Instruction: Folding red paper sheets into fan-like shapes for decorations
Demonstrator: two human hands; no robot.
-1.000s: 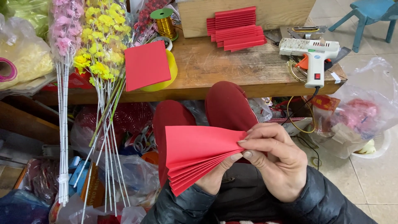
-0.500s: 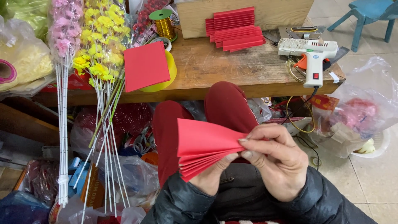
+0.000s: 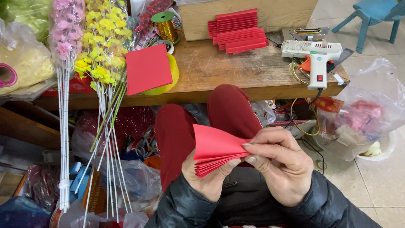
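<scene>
Right now I have a red pleated paper fan [image 3: 215, 148] pinched between both hands above my lap, over my red trousers [image 3: 230, 110]. My right hand [image 3: 282, 165] grips the narrow, gathered end of the folds, thumb and forefinger pressed together on it with the other fingers curled beneath. My left hand [image 3: 209, 177] sits under the stack, thumb laid along the lower pleats and palm cupping the paper from below, so both hands are closed on the same piece. The pleats spread wider toward the left and come together at my right fingertips. Ahead of me stands a wooden table [image 3: 219, 74] with a flat red paper square [image 3: 148, 69] resting on a yellow round thing [image 3: 172, 76], a stack of folded red paper strips [image 3: 238, 30] farther back, and a white glue gun [image 3: 314, 57] near the right edge. Bundles of pink artificial flowers [image 3: 64, 33] and yellow artificial flowers [image 3: 103, 38] lean at the left.
</scene>
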